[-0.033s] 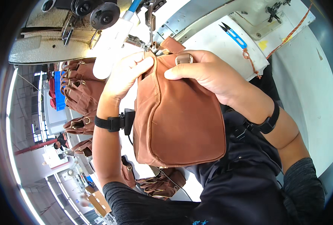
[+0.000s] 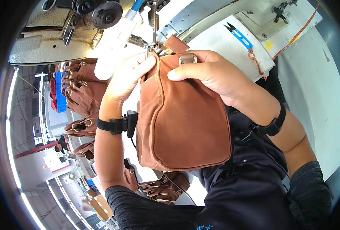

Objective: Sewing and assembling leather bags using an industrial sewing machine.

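Observation:
A brown leather bag (image 2: 191, 126) hangs at the sewing machine, its broad panel facing me and a piped seam running down its left side. My left hand (image 2: 133, 73) pinches the top left edge just below the machine's needle and presser foot (image 2: 150, 46). On the top right my right hand (image 2: 200, 71) grips the bag, thumb on the panel, other fingers hidden behind it. A metal ring with a leather loop (image 2: 188, 59) lies beside that thumb. A brown leather tab (image 2: 176, 44) sticks up past the top edge.
Blue thread snips (image 2: 239, 36) on an orange cord lie on the white table at the upper right. Several brown bags (image 2: 85, 92) stand to the left, more (image 2: 166, 188) below. The machine head (image 2: 55, 48) and its bright lamp are at the upper left. A person (image 2: 62, 143) is far left.

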The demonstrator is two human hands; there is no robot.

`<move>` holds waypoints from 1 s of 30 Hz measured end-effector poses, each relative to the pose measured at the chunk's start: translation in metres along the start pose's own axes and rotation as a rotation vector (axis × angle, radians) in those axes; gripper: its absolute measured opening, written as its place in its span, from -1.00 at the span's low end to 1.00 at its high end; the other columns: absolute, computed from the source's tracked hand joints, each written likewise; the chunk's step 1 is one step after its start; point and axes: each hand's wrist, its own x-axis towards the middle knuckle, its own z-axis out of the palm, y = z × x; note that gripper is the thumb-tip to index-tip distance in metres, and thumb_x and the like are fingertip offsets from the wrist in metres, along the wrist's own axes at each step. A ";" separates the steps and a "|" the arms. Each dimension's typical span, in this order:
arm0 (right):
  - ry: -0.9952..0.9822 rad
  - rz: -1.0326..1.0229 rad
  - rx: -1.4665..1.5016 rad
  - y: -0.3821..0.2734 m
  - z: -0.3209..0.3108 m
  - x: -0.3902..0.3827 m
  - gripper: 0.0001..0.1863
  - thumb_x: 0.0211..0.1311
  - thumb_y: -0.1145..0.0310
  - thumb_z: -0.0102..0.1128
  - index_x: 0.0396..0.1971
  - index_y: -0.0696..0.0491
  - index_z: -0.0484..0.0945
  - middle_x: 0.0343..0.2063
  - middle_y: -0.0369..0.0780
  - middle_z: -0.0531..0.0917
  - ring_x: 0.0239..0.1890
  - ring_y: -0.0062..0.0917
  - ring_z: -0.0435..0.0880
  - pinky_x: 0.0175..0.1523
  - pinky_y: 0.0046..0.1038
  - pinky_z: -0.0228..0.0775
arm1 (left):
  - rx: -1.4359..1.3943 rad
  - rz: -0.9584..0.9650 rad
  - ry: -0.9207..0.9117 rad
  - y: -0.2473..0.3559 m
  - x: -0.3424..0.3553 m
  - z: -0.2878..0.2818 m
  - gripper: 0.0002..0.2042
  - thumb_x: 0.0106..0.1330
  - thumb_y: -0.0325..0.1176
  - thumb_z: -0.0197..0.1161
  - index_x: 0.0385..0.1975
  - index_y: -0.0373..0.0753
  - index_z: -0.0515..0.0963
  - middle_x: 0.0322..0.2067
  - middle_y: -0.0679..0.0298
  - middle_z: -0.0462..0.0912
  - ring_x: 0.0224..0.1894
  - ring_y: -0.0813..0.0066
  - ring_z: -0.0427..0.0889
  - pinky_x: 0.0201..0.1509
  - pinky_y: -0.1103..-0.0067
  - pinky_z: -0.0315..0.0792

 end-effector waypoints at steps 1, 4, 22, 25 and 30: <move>-0.034 0.034 0.039 -0.001 -0.002 0.001 -0.85 0.38 0.45 0.41 -0.11 0.12 0.69 -0.30 -0.49 0.60 -0.19 -0.78 0.61 0.05 -0.58 0.50 | -0.036 0.008 -0.027 0.000 0.000 0.001 -0.76 0.57 -0.16 0.36 -0.11 -0.23 0.75 -0.30 0.51 0.66 -0.27 0.76 0.50 -0.12 0.65 0.41; 0.001 0.049 0.027 -0.002 -0.002 -0.001 -0.74 0.38 0.44 0.41 0.01 0.18 0.70 -0.27 -0.47 0.62 -0.14 -0.77 0.63 0.09 -0.57 0.49 | -0.089 -0.014 -0.063 0.000 0.001 0.000 -0.74 0.58 -0.15 0.34 -0.09 -0.24 0.73 -0.26 0.52 0.66 -0.25 0.75 0.50 -0.11 0.66 0.41; -0.043 0.029 0.042 -0.012 0.004 -0.002 -0.71 0.36 0.39 0.44 0.02 0.16 0.72 -0.15 -0.38 0.74 -0.07 -0.74 0.69 0.17 -0.59 0.48 | -0.024 0.008 -0.099 -0.006 0.004 -0.002 -0.74 0.54 -0.12 0.39 -0.18 -0.22 0.71 -0.35 0.59 0.55 -0.31 0.80 0.37 -0.23 0.69 0.29; -0.023 0.035 0.107 -0.014 0.005 0.000 -0.74 0.29 0.41 0.47 -0.08 0.19 0.74 -0.15 -0.31 0.76 -0.07 -0.69 0.71 0.12 -0.59 0.50 | -0.003 -0.002 -0.112 -0.004 0.006 0.001 -0.70 0.52 -0.06 0.39 -0.19 -0.21 0.70 -0.38 0.61 0.51 -0.33 0.79 0.34 -0.25 0.68 0.27; -0.024 0.032 -0.029 -0.018 -0.001 0.002 -0.76 0.28 0.42 0.45 -0.09 0.17 0.73 -0.18 -0.34 0.75 -0.08 -0.70 0.69 0.11 -0.60 0.48 | -0.031 0.019 -0.077 0.000 0.003 0.003 -0.73 0.52 -0.10 0.39 -0.28 -0.19 0.70 -0.40 0.58 0.53 -0.34 0.75 0.37 -0.25 0.65 0.29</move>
